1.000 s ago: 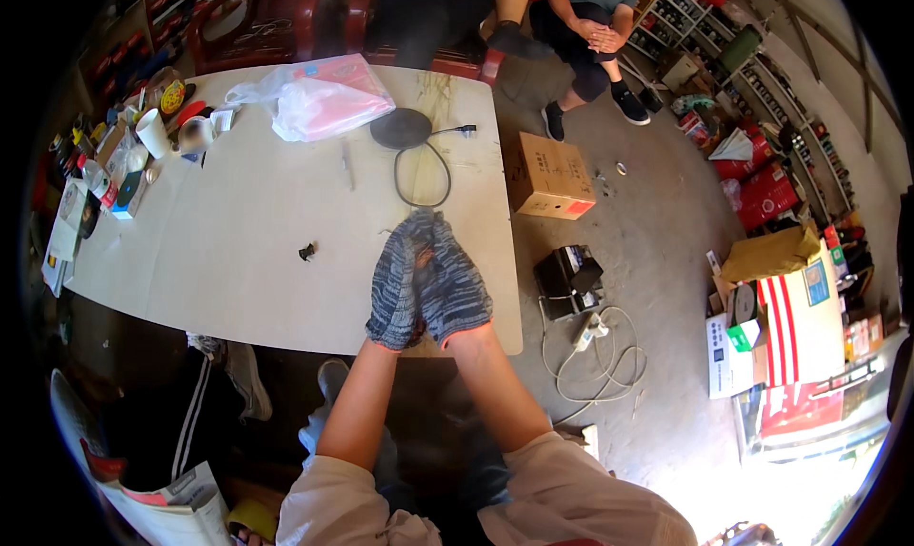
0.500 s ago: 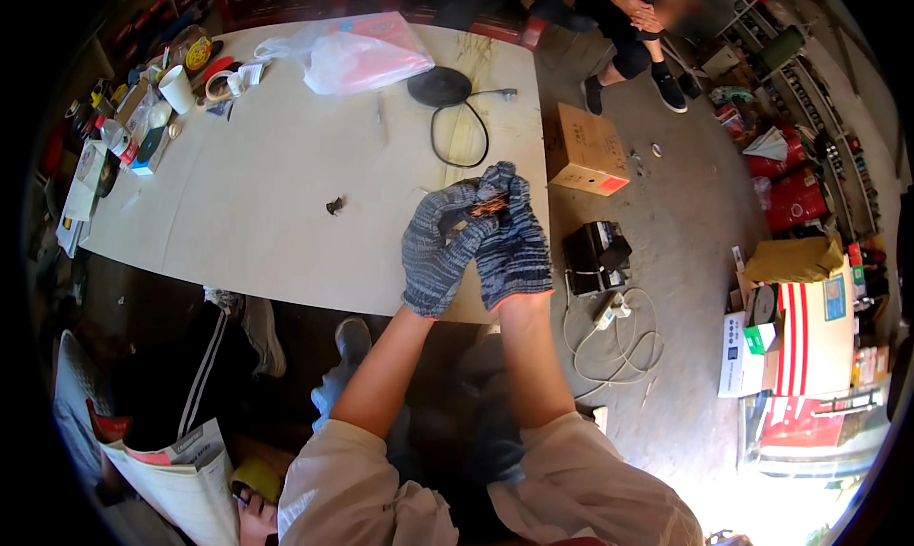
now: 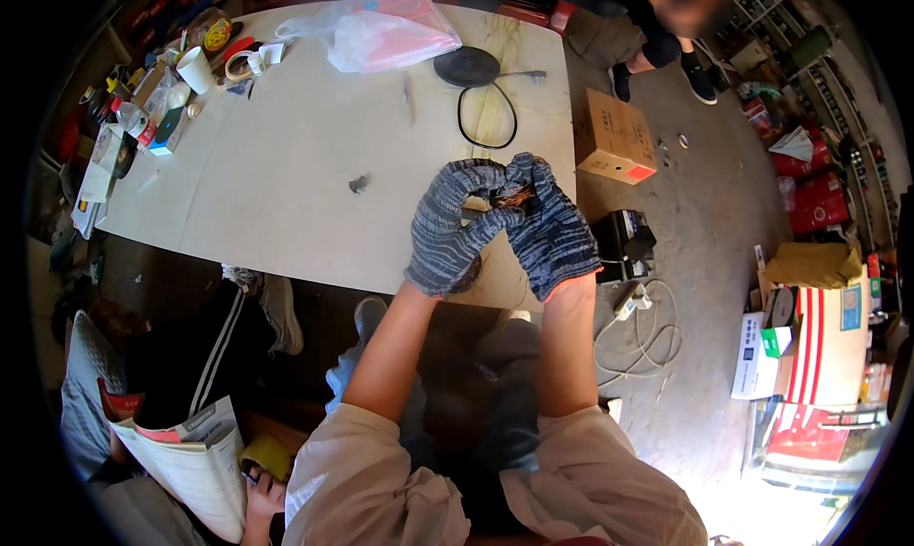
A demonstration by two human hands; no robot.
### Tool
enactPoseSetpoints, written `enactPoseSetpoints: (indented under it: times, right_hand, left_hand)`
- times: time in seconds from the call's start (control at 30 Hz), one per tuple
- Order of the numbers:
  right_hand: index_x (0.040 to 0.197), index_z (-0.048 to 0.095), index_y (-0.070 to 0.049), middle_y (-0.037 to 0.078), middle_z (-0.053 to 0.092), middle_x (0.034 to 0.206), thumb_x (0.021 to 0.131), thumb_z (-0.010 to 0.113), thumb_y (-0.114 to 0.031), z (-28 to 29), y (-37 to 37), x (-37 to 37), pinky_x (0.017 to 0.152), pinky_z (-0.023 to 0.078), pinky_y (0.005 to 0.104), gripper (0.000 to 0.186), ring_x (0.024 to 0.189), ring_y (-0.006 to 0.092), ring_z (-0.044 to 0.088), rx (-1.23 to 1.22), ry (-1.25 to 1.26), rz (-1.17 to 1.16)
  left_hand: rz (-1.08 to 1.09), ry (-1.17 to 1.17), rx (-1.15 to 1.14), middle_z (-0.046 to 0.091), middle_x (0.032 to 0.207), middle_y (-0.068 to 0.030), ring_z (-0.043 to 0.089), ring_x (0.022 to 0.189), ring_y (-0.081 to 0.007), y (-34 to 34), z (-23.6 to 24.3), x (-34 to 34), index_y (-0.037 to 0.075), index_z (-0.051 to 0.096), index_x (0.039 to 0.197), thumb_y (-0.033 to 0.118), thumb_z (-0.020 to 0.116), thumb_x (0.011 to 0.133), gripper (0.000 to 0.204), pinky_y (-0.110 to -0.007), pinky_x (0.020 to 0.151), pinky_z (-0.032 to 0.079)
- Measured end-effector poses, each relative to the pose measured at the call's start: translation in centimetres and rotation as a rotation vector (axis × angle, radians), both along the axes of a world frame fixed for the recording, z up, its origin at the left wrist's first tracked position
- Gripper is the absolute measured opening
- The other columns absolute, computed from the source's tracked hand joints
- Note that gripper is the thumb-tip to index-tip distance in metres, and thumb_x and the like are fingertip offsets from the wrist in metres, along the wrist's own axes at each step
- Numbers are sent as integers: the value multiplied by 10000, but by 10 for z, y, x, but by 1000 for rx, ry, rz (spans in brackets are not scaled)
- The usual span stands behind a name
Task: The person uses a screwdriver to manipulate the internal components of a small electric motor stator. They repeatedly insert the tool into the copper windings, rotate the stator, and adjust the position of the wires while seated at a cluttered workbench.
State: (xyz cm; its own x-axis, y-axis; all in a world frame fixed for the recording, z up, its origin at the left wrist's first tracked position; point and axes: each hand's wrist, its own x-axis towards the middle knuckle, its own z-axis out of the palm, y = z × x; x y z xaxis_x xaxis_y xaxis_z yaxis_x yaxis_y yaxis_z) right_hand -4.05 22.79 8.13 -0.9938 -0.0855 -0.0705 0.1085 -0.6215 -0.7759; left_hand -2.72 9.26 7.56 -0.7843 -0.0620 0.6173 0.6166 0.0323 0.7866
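Observation:
Both my hands wear grey knitted gloves and meet over the near right edge of the pale table (image 3: 286, 165). My left hand (image 3: 447, 227) and my right hand (image 3: 552, 227) together grip a small bundle of coppery-brown wire (image 3: 509, 198), mostly hidden between the fingers. A black round disc with a looped black cable (image 3: 473, 68) lies on the table beyond my hands. A tiny dark piece (image 3: 358, 182) lies on the table to the left.
A plastic bag (image 3: 381, 34) lies at the table's far side; a white cup (image 3: 197, 70), tape and clutter at its left end. Cardboard box (image 3: 614, 137), black device (image 3: 624, 241) and white cables on the floor, right. One person sits beyond, another lower left.
My hands have drawn closer to me and stay together on the small wire bundle; the view has shifted so the table sits higher and farther left.

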Motion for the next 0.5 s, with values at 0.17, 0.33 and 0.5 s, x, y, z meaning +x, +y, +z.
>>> enactPoseSetpoints:
  times: [0.17, 0.33, 0.5]
  right_hand:
    - [1124, 550, -5, 100, 608, 1056, 935, 510, -150, 11, 5, 4, 853, 476, 309, 242, 974, 195, 580, -230, -276, 87]
    - [1107, 560, 4, 104, 613, 1049, 934, 511, -150, 26, 2, 9, 839, 482, 302, 236, 971, 188, 582, -337, -240, -59]
    - [1114, 556, 15, 113, 610, 1070, 931, 511, -129, 11, -3, 10, 838, 487, 289, 238, 977, 176, 579, -275, -3, 10]
  left_hand:
    - [-97, -2, -109, 580, 1039, -107, 583, 949, -231, -10, 4, -3, 50, 619, 1000, 115, 750, 704, 330, -312, 795, 476]
    - [-128, -33, -53, 571, 1056, -113, 575, 965, -237, -1, -3, -2, 44, 617, 1004, 106, 749, 706, 332, -319, 828, 467]
    - [-175, -104, 157, 535, 1155, -111, 516, 1092, -217, 4, -7, -1, 42, 536, 1087, 92, 800, 648, 514, -337, 948, 406]
